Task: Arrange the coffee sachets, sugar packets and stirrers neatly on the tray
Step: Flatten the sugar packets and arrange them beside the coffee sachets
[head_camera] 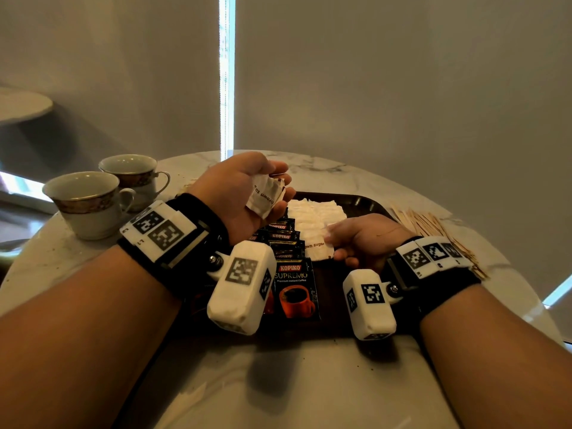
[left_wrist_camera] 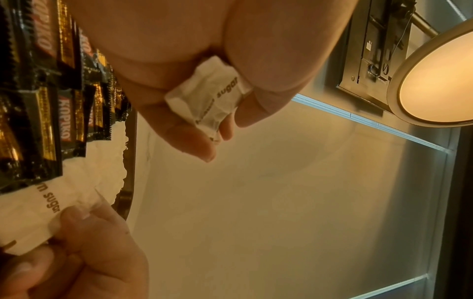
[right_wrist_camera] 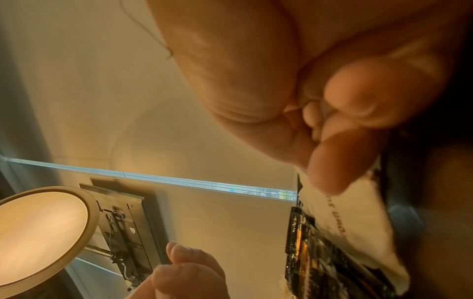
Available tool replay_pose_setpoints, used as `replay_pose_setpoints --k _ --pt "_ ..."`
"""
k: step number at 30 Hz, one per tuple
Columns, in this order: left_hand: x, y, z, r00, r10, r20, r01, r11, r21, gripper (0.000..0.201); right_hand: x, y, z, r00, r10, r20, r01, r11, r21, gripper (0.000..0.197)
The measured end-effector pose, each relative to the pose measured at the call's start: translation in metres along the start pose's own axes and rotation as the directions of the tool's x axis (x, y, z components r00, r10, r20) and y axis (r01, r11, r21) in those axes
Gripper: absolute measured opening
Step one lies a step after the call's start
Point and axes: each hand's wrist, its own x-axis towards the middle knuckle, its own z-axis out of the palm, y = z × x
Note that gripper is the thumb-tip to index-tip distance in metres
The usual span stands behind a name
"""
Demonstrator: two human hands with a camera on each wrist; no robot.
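Note:
A dark tray [head_camera: 360, 202] holds a row of black Kopiko coffee sachets [head_camera: 295, 289] and, beside it, a row of white sugar packets [head_camera: 315, 213]. My left hand [head_camera: 278, 193] hovers over the tray's far left and grips a few brown sugar packets [head_camera: 265, 197], seen crumpled in the left wrist view [left_wrist_camera: 212, 101]. My right hand [head_camera: 335, 246] is low on the tray and pinches the nearest sugar packet [head_camera: 318, 250] of the row by its edge [left_wrist_camera: 38, 212]. Wooden stirrers [head_camera: 433, 226] lie loose on the table, right of the tray.
Two patterned teacups [head_camera: 88, 202] [head_camera: 133, 178] stand on the round marble table [head_camera: 309, 382] at the left. The stirrer pile runs along the table's right edge. A window blind hangs behind the table.

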Motion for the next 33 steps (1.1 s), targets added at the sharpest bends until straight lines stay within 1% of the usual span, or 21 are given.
replay_pose_setpoints --k 2,5,8,12,14,15,16,23,25,29,33 --pt "0.000 0.000 0.000 1.000 0.001 -0.003 -0.001 1.000 0.003 0.022 0.001 0.000 -0.001 1.000 -0.016 -0.020 0.016 1.000 -0.016 0.039" --pt "0.000 0.000 0.000 1.000 0.003 -0.002 -0.003 1.000 0.003 0.022 0.001 0.000 0.000 0.997 -0.055 -0.047 0.055 0.998 -0.003 0.028" --pt "0.000 0.000 -0.001 1.000 0.000 -0.006 0.000 1.000 0.003 0.022 0.000 -0.001 0.001 0.995 -0.071 -0.064 0.071 0.997 -0.010 0.026" --pt "0.000 -0.001 0.000 1.000 -0.007 -0.005 0.007 1.000 -0.007 0.022 -0.003 -0.001 0.003 0.995 -0.071 -0.074 0.069 0.997 -0.033 0.030" --pt "0.001 -0.001 0.000 1.000 -0.008 -0.004 0.008 1.000 -0.006 0.022 -0.004 -0.002 0.003 0.995 -0.063 -0.083 0.058 0.996 -0.063 0.040" --pt "0.001 -0.001 0.000 1.000 -0.009 -0.003 0.009 1.000 -0.008 0.022 -0.005 -0.002 0.003 0.993 -0.063 -0.096 0.059 0.997 -0.052 0.043" --pt "0.001 -0.001 0.000 1.000 -0.009 -0.003 0.009 1.000 -0.011 0.021 -0.005 -0.003 0.003 0.991 -0.070 -0.110 0.068 0.997 -0.021 0.041" --pt "0.000 0.000 -0.001 1.000 -0.022 -0.006 0.022 1.000 0.001 0.022 -0.010 -0.006 0.008 0.976 -0.128 -0.179 0.151 0.981 0.120 0.023" --pt "0.001 0.000 -0.001 1.000 -0.020 -0.007 0.020 1.000 -0.004 0.022 -0.011 -0.007 0.009 0.982 -0.119 -0.149 0.142 0.979 0.148 0.024" --pt "0.001 0.000 -0.001 1.000 -0.022 0.002 0.022 1.000 -0.015 0.021 -0.015 -0.008 0.014 0.999 -0.038 -0.027 0.042 0.984 0.175 0.028" --pt "0.001 -0.001 -0.001 1.000 -0.014 0.010 0.014 1.000 -0.018 0.021 -0.016 -0.009 0.015 1.000 -0.028 -0.007 0.029 0.982 0.187 0.029"
